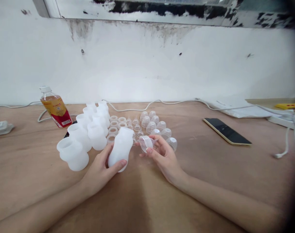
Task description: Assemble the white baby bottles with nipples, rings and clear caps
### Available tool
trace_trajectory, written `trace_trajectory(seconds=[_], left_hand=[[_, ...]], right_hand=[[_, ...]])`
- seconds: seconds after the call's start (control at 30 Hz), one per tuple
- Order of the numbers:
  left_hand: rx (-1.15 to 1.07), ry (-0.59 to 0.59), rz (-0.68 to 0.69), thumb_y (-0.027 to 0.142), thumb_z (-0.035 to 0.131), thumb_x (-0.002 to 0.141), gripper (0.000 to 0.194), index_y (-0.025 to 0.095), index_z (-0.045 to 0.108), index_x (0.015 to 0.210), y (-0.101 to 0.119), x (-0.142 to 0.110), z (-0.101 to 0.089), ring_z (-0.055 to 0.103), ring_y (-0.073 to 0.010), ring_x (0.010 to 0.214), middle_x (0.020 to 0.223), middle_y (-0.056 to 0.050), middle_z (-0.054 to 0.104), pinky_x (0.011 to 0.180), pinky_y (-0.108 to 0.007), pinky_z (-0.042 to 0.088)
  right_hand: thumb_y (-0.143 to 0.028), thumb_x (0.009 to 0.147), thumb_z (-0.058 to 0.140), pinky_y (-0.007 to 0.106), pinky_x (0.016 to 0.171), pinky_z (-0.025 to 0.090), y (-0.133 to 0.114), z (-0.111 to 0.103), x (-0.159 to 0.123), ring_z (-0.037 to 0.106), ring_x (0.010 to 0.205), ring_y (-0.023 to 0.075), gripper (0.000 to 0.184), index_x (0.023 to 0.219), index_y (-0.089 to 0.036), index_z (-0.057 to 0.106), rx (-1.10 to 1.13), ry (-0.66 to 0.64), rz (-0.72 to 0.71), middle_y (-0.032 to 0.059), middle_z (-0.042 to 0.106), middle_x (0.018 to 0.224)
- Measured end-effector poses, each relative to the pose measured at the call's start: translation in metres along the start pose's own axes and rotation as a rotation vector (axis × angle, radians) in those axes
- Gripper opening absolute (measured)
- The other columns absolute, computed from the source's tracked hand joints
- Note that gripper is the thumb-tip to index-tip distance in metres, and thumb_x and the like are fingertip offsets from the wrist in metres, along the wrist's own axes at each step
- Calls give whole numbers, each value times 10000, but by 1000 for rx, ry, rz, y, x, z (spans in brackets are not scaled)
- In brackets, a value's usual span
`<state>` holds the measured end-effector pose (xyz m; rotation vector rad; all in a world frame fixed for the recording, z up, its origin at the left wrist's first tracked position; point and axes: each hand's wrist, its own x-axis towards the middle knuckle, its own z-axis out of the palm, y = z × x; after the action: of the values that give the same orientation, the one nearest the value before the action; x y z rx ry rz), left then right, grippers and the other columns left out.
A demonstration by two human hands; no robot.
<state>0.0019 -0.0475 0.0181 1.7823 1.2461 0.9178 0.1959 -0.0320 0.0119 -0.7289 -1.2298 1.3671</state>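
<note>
Just below the frame's centre, the left hand (102, 169) grips a tilted white bottle (120, 149); right of it, the right hand (168, 159) pinches a clear ring (145, 143). Careless drifting rightward could knock the clear caps (166, 132) just behind; a loose pinch could drop the ring.

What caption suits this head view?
Left hand holds a white bottle, right hand a clear ribbed piece, near clear domes.

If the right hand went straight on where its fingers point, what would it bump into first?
The right hand would probably meet the white bottle held in the left hand, though depth is unclear here.
</note>
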Motion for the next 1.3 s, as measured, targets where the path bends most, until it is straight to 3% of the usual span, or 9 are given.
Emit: trace_trajectory(seconds=[0.17, 0.37, 0.5, 0.6, 0.7, 0.93, 1.1, 1.2, 1.3], left_hand=[[143, -59, 76, 355, 533, 745, 322, 208, 491, 1028, 12, -2, -7, 537, -211, 901, 990, -24, 581, 712, -276, 452], [83, -55, 60, 352, 507, 756, 226, 204, 517, 927, 15, -1, -11, 537, -169, 794, 870, 0, 575, 665, -240, 444], [4, -19, 17, 360, 492, 761, 198, 211, 560, 873, 12, 2, -12, 540, -173, 819, 875, 14, 592, 713, -242, 431], [-42, -52, -41, 385, 464, 767, 219, 197, 570, 809, 10, 3, -12, 544, -170, 748, 802, 7, 592, 633, -242, 431], [-50, -99, -79, 394, 434, 780, 248, 180, 556, 809, 11, 2, -12, 546, -165, 703, 785, -7, 586, 573, -239, 427], [290, 13, 237, 314, 544, 712, 277, 204, 490, 961, 10, -4, -9, 554, -157, 743, 864, -4, 597, 644, -247, 432], [306, 51, 227, 319, 530, 729, 283, 208, 474, 983, 6, -3, -9, 567, -173, 807, 934, -23, 598, 693, -265, 452], [301, 44, 218, 325, 525, 733, 283, 206, 474, 985, 6, -3, -9, 566, -181, 821, 945, -30, 596, 706, -273, 454], [292, 24, 236, 324, 527, 729, 280, 200, 471, 973, 6, -4, -8, 565, -175, 799, 926, -30, 592, 677, -260, 452]], right_hand=[[-287, 685, 651, 354, 825, 465, -1, -4, 2, 576, 900, 159, 335, 911, -241, 408, -3, 23, 17, 20, 574, 963], [-273, 639, 685, 297, 768, 486, -2, -5, 1, 569, 805, 122, 384, 945, -232, 457, -105, -10, 11, 28, 527, 1013], [-209, 643, 683, 282, 793, 476, -6, -7, 2, 564, 847, 116, 400, 990, -248, 489, -135, -130, 9, 17, 521, 1042], [-177, 657, 670, 293, 807, 471, -10, -11, 5, 558, 891, 129, 407, 1022, -250, 506, -156, -268, 11, 22, 524, 1074], [-182, 646, 679, 302, 796, 474, -12, -15, 7, 549, 912, 148, 403, 1015, -239, 526, -218, -302, -30, 30, 535, 1059], [-284, 666, 654, 253, 610, 483, -16, -14, 4, 555, 757, 140, 277, 898, -205, 525, -564, -211, -13, 27, 559, 876], [-236, 703, 618, 306, 737, 488, -28, -13, 2, 498, 977, 178, 568, 1196, -280, 338, -595, -340, -108, 68, 403, 1226], [-218, 747, 561, 307, 742, 479, -29, -15, 4, 506, 953, 176, 426, 1145, -249, 413, -658, -420, -186, 63, 468, 1137], [-253, 760, 556, 264, 621, 472, -23, -17, 5, 541, 774, 143, 326, 1069, -221, 455, -716, -381, -169, 47, 539, 983]])
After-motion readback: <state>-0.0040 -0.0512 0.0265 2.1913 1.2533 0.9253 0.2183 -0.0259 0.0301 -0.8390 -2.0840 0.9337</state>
